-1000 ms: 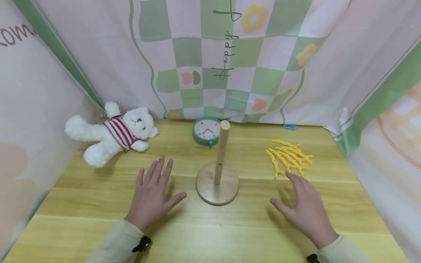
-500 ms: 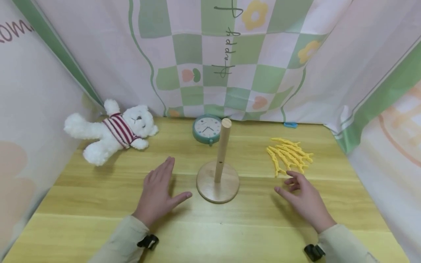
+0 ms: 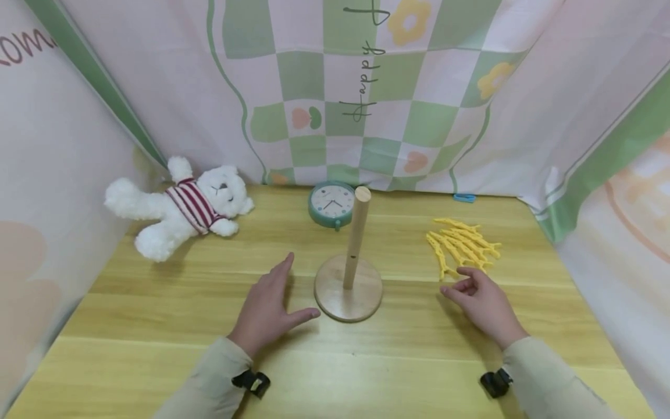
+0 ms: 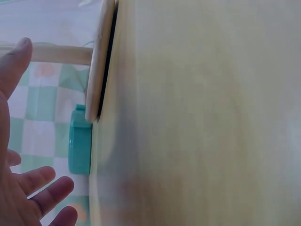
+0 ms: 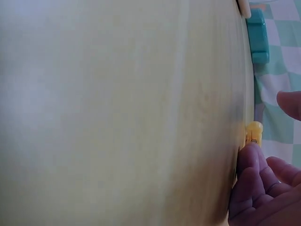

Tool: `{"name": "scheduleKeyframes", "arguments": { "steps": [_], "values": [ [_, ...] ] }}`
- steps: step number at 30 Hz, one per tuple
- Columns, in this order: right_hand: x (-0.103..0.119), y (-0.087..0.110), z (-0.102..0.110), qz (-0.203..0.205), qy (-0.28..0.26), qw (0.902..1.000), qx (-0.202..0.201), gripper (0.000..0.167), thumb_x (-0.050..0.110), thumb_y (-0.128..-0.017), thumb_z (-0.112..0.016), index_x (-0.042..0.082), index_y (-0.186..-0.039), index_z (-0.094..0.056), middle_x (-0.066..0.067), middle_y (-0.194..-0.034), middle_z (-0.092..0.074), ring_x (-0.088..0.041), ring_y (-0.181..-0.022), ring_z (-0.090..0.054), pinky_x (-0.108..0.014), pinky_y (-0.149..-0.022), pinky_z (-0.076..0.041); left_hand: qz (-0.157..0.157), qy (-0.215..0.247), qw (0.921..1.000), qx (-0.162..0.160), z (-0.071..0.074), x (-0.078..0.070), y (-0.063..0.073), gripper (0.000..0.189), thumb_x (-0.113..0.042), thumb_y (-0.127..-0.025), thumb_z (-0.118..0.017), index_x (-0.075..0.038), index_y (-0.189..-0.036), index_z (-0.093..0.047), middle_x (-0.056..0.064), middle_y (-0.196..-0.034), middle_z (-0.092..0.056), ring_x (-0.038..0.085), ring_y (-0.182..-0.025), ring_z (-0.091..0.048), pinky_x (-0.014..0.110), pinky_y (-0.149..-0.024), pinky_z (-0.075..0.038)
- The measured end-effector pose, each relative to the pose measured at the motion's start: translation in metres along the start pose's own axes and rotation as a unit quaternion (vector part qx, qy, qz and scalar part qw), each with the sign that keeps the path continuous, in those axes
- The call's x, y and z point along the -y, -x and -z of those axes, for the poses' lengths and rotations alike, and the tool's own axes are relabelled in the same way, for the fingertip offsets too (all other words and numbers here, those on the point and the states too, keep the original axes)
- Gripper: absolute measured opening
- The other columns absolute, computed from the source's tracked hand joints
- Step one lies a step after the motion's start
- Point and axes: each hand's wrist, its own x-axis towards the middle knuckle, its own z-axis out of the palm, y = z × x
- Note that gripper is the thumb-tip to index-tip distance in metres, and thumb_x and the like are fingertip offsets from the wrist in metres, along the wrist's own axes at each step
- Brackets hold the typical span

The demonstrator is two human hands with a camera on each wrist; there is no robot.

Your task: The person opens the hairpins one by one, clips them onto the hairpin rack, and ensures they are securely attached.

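Observation:
A wooden stand, with an upright post [image 3: 357,238] on a round base [image 3: 332,297], stands mid-table. My left hand [image 3: 266,314] hovers just left of that base, thumb spread from the fingers, holding nothing. In the left wrist view the base [image 4: 98,70] appears edge-on beyond the thumb. Several yellow plastic pieces with forked ends [image 3: 460,243] lie in a loose fan at the right. My right hand [image 3: 488,304] is at their near side, fingers loosely bent and thumb apart. In the right wrist view one yellow piece [image 5: 254,128] shows beyond the fingertips; whether they touch it I cannot tell.
A teal clock [image 3: 330,203] lies face up behind the stand. At the back left is a white teddy bear [image 3: 191,203] in a striped shirt. A blue clip [image 3: 464,198] lies by the printed curtain [image 3: 366,81] that closes off the table's back.
My left hand has moved right, closer to the stand's base, and turned more onto its side. My right hand's fingers have bent inward beside the yellow pieces. The objects have stayed put.

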Motion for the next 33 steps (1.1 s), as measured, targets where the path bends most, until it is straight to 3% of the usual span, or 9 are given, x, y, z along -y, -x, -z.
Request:
{"name": "scheduleKeyframes", "arguments": {
  "steps": [14,20,25,33],
  "values": [
    [0.008,-0.016,0.001,-0.001,0.059,0.9981,0.014,0.08,0.055,-0.093,-0.065,-0.008,-0.139,-0.048,-0.009,-0.096,-0.064,-0.021,-0.081,-0.058,-0.037,-0.072,-0.046,0.011,0.025,0.9991,0.033,-0.021,-0.005,-0.008,0.113,-0.067,-0.074,-0.077,-0.011,-0.159,-0.027,0.013,-0.159,-0.036,0.034,-0.144,-0.035,0.055,-0.115,-0.026],
    [0.009,-0.023,-0.001,-0.001,0.081,0.9967,0.014,0.085,0.061,-0.09,-0.064,-0.01,-0.135,-0.052,-0.012,-0.097,-0.063,-0.025,-0.086,-0.058,-0.047,-0.079,-0.048,0.011,0.059,0.9978,0.03,-0.032,-0.008,-0.013,0.108,-0.063,-0.074,-0.08,-0.011,-0.156,-0.034,0.011,-0.158,-0.038,0.034,-0.143,-0.036,0.053,-0.114,-0.028],
    [0.005,-0.029,-0.001,0.004,0.098,0.9951,0.009,0.079,0.058,-0.092,-0.064,-0.01,-0.131,-0.056,-0.015,-0.099,-0.065,-0.029,-0.089,-0.06,-0.051,-0.081,-0.049,0.01,0.069,0.9973,0.022,-0.041,-0.01,-0.017,0.104,-0.061,-0.074,-0.081,-0.01,-0.154,-0.038,0.01,-0.156,-0.041,0.034,-0.14,-0.04,0.054,-0.113,-0.029],
    [0.0,-0.027,0.002,0.016,0.096,0.9953,-0.002,0.069,0.053,-0.093,-0.065,-0.009,-0.124,-0.061,-0.019,-0.101,-0.068,-0.034,-0.092,-0.064,-0.052,-0.081,-0.049,0.033,0.04,0.9986,0.003,-0.052,-0.018,-0.023,0.104,-0.065,-0.071,-0.081,-0.009,-0.15,-0.044,0.01,-0.151,-0.047,0.032,-0.131,-0.047,0.055,-0.11,-0.031]
  ]
}}
